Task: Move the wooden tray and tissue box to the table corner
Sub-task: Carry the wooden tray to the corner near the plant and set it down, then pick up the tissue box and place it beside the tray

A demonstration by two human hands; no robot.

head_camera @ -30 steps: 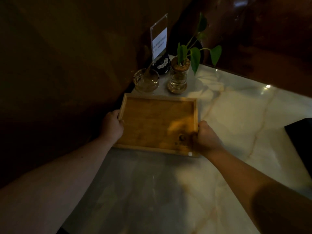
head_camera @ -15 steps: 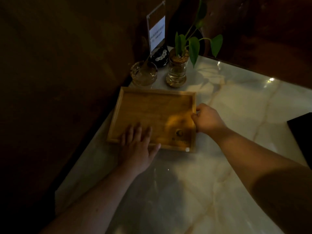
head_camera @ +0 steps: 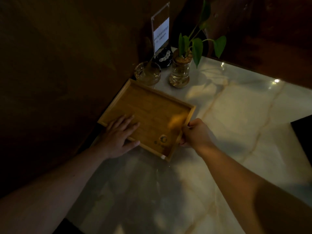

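Note:
The empty wooden tray lies flat on the marble table, turned at an angle, its left side along the dark wall. My left hand rests flat with fingers spread on the tray's near-left corner. My right hand pinches the tray's right rim near its front corner. No tissue box shows in this view.
Behind the tray, in the table corner, stand a glass ashtray, a glass vase with a green plant, a small dark round object and an acrylic sign holder. A black object lies at the right edge. Dark wooden walls enclose the marble table.
The tray has been slid toward the wall and turned clockwise. My left hand moved from gripping the left rim to lying flat on the tray; my right hand stayed on the right rim.

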